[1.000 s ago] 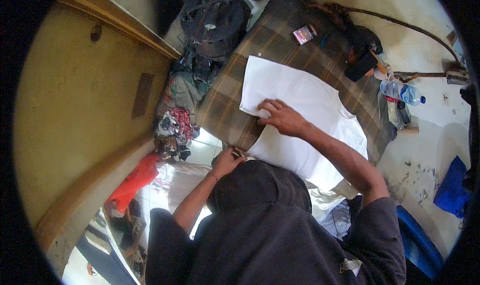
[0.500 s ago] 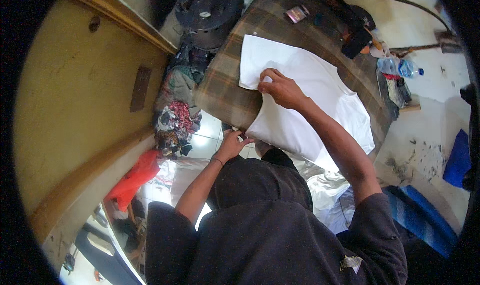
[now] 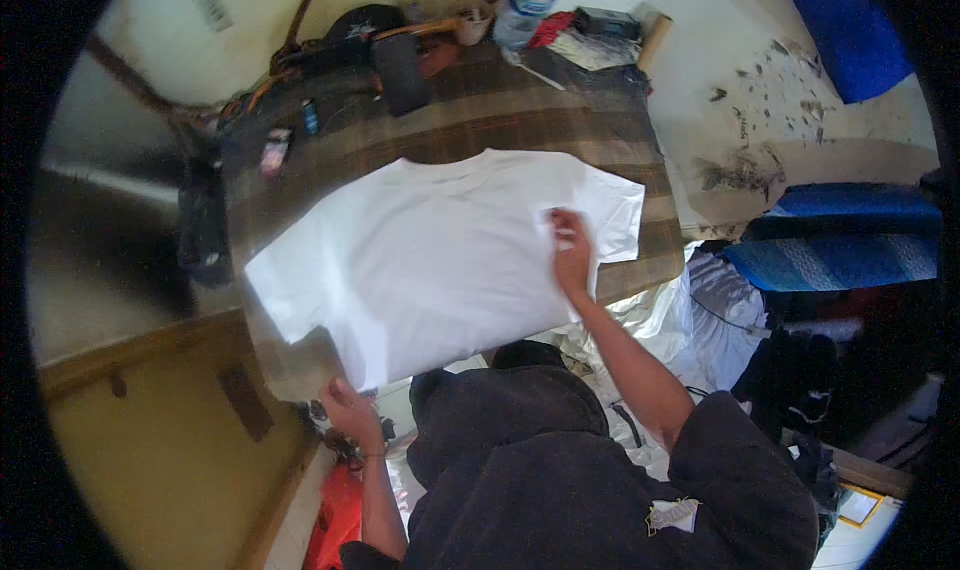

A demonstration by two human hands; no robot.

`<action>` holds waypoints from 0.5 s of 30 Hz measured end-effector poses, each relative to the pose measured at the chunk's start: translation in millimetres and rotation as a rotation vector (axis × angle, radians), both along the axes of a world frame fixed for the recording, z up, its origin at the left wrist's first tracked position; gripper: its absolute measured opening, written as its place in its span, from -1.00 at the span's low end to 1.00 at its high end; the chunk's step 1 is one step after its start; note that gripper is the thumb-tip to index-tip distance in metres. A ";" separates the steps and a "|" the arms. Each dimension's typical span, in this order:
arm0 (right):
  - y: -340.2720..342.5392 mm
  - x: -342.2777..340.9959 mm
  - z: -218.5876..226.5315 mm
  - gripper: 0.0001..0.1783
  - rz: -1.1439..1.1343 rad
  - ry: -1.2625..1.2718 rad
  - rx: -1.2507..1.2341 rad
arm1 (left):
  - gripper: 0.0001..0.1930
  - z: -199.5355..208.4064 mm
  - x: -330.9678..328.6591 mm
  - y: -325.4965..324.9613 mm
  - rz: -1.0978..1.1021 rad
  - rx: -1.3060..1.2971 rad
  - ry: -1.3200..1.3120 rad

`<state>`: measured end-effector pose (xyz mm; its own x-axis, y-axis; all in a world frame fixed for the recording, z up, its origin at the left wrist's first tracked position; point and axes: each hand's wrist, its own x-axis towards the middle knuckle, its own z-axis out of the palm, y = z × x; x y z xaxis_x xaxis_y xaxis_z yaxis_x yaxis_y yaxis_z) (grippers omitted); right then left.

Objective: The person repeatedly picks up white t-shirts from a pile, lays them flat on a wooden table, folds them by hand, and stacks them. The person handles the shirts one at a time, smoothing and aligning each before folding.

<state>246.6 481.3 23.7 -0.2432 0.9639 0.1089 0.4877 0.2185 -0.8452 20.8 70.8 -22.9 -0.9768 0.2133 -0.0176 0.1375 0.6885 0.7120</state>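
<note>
A white short-sleeved T-shirt (image 3: 450, 260) lies spread on the table, its neck toward the far side and its hem along the near edge. At the hem's left corner my left hand (image 3: 350, 415) is closed, with the fabric edge at its fingers. My right hand (image 3: 570, 250) is over the right side of the shirt, below the right sleeve. Motion smears its fingers, so I cannot tell whether they grip cloth.
A brown plaid cloth (image 3: 460, 135) covers the table. Toward the back are a small pack (image 3: 276, 153), a dark flat object (image 3: 400, 75), a cup (image 3: 472, 22) and a plastic bottle (image 3: 525, 8). Blue striped fabric (image 3: 830, 255) hangs at right; a red bag (image 3: 338, 510) is low left.
My view has swung to the right, and the shirt now lies squarely before me. My right hand has gone from the left sleeve area to the shirt's right side. The left stays by the hem.
</note>
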 end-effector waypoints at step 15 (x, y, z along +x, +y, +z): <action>204.9 207.1 -28.0 -0.65 -0.351 -0.245 -0.043 | -0.36 -1.1 126.4 522.9 -1.502 -0.213 0.508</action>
